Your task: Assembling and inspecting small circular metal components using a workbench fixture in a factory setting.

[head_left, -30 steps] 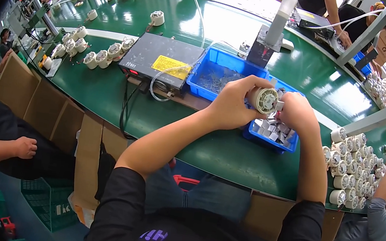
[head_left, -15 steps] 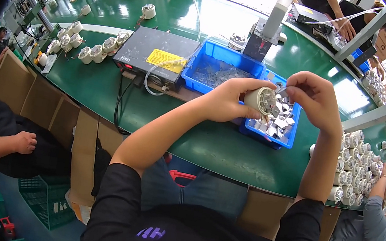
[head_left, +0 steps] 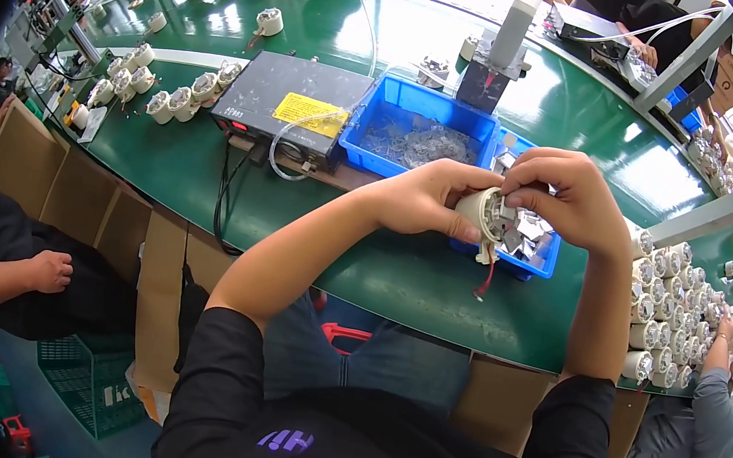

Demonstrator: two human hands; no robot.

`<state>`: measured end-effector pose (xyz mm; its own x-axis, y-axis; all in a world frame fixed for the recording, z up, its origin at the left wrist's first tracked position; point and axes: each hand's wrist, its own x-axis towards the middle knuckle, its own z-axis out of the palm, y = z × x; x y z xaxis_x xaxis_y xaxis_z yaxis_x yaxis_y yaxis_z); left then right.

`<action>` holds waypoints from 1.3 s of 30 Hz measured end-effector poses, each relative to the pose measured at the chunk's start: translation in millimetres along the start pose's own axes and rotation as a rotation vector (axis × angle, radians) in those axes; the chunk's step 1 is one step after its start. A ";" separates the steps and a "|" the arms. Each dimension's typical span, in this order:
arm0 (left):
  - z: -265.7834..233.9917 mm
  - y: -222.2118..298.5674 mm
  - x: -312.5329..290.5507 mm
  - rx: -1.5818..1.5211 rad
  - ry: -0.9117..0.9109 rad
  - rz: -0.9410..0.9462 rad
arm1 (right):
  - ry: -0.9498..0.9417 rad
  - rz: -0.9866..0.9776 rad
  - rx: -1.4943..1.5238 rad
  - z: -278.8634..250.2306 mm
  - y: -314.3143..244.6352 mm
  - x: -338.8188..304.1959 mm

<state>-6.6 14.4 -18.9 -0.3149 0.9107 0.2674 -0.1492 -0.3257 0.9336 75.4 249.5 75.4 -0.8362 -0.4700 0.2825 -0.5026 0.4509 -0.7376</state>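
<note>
My left hand (head_left: 419, 201) is closed round a cream cylindrical motor housing (head_left: 473, 211), its open end turned to the right. Inside that end grey metal parts show, and a red lead (head_left: 487, 279) dangles below. The fingers of my right hand (head_left: 567, 201) pinch a small grey metal plate (head_left: 510, 203) at the housing's open end; the fingertips partly hide it. Both hands are above a blue bin (head_left: 540, 272) of small shiny metal plates (head_left: 529, 233).
Left of that bin stands another blue bin (head_left: 357, 136) with clear scraps, beside a dark control box (head_left: 287, 92) with a thin hose. More housings line the green bench (head_left: 432, 297) at left and are stacked (head_left: 660, 314) at right. Co-workers sit on both sides.
My right hand has come left and brought the metal plate to the housing's open end. The housing has turned and dropped slightly, and its red lead now hangs in view.
</note>
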 end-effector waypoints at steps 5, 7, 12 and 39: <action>-10.9 -0.6 1.4 -0.021 -0.022 -0.026 | 0.043 0.001 -0.060 6.9 -2.1 2.8; -12.1 -1.3 2.4 -0.021 -0.025 -0.034 | 0.065 0.006 -0.083 8.5 -4.1 4.3; -2.1 -3.3 4.4 -0.058 0.086 0.083 | 0.216 0.112 -0.011 6.7 -11.3 8.0; 21.3 2.7 13.1 0.898 0.724 0.680 | 0.506 -0.133 -0.059 36.7 19.4 13.3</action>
<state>8.8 30.8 -7.8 -0.5442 0.2054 0.8134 0.8100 -0.1239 0.5732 62.6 224.1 42.4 -0.7586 -0.1077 0.6426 -0.6107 0.4611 -0.6437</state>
